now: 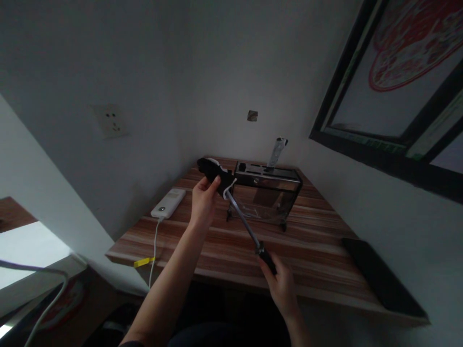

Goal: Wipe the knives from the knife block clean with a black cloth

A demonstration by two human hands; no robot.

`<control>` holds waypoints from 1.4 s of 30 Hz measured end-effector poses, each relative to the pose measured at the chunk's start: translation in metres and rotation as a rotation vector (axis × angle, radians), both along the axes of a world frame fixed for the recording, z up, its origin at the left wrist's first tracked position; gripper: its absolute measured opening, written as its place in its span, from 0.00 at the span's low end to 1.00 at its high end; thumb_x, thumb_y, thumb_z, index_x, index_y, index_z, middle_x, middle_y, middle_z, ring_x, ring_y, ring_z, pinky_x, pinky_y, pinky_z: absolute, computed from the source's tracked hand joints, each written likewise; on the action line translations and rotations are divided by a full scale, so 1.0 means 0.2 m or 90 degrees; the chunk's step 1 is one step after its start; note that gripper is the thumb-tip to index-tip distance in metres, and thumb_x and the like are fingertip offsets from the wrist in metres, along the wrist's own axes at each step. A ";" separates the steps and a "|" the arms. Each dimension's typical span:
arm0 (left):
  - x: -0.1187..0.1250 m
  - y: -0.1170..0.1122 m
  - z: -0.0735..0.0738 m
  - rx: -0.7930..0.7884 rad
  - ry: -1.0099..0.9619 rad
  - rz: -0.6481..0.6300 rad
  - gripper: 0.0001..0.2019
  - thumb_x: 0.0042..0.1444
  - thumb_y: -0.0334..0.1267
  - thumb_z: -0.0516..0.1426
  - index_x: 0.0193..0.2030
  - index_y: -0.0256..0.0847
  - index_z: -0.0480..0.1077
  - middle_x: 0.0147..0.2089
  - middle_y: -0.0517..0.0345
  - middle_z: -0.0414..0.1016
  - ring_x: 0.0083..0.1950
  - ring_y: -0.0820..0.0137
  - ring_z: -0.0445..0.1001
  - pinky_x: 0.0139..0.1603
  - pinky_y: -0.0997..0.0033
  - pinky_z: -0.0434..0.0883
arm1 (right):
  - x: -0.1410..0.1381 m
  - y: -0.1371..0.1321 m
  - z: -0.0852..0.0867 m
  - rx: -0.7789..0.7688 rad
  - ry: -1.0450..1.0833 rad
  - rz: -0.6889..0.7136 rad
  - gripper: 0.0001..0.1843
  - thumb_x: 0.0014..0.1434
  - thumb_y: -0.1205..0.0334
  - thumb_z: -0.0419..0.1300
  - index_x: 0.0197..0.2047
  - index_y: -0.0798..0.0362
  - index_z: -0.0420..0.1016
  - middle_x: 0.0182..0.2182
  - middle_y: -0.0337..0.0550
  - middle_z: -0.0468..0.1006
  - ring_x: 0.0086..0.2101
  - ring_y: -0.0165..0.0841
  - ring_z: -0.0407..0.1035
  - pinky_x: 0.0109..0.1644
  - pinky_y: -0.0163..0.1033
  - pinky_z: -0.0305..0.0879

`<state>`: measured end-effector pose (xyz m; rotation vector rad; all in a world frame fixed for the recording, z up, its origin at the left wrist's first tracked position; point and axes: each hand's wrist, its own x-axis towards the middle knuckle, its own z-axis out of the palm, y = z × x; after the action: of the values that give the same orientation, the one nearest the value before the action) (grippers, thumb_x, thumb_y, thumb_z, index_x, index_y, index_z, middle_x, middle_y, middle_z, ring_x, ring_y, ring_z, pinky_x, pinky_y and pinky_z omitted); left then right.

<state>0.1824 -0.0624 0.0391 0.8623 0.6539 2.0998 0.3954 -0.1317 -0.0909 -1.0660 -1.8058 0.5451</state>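
My right hand (pixel 284 284) is closed round the black handle of a honing steel (pixel 244 220), near the table's front edge. Its grey rod slants up and away to the left. At the far end of the rod is a black cloth-like piece with white edging (pixel 224 182), which my left hand (pixel 203 200) pinches between thumb and fingers. The rod's tip is hidden by this dark piece. Just behind the rod stands a knife rack (pixel 269 185) with slots in its top and a see-through front. One silver handle (pixel 277 152) sticks up out of it.
A white power bank (pixel 169 203) with a cable lies at the left of the striped wooden table (pixel 224 262). A yellow tag (pixel 143 261) is by the cable at the front edge. On the right lies a flat black slab (pixel 379 274). Walls close in the back and sides.
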 end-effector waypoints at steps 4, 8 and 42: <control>0.03 -0.02 -0.03 -0.024 0.011 -0.002 0.14 0.39 0.40 0.66 0.34 0.37 0.75 0.33 0.57 0.79 0.37 0.71 0.76 0.43 0.73 0.68 | 0.00 0.00 0.00 0.004 -0.003 -0.010 0.14 0.60 0.53 0.54 0.38 0.52 0.75 0.34 0.47 0.81 0.35 0.39 0.76 0.38 0.36 0.71; 0.09 -0.05 -0.07 -0.055 0.027 -0.036 0.14 0.38 0.40 0.67 0.32 0.38 0.75 0.31 0.59 0.79 0.34 0.72 0.76 0.40 0.74 0.69 | 0.00 0.00 0.00 0.016 0.008 -0.021 0.14 0.59 0.53 0.54 0.38 0.52 0.75 0.35 0.47 0.81 0.36 0.40 0.76 0.38 0.38 0.71; 0.38 -0.25 -0.40 -0.228 0.205 -0.248 0.16 0.36 0.34 0.67 0.35 0.37 0.72 0.37 0.53 0.78 0.40 0.65 0.75 0.42 0.69 0.70 | 0.01 0.02 -0.02 0.018 0.025 -0.061 0.12 0.58 0.57 0.54 0.41 0.54 0.73 0.34 0.49 0.81 0.36 0.42 0.76 0.37 0.39 0.70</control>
<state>0.2575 -0.1117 -0.0419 1.0323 0.9151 1.4552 0.3967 -0.1284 -0.0944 -1.1086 -1.7138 0.4787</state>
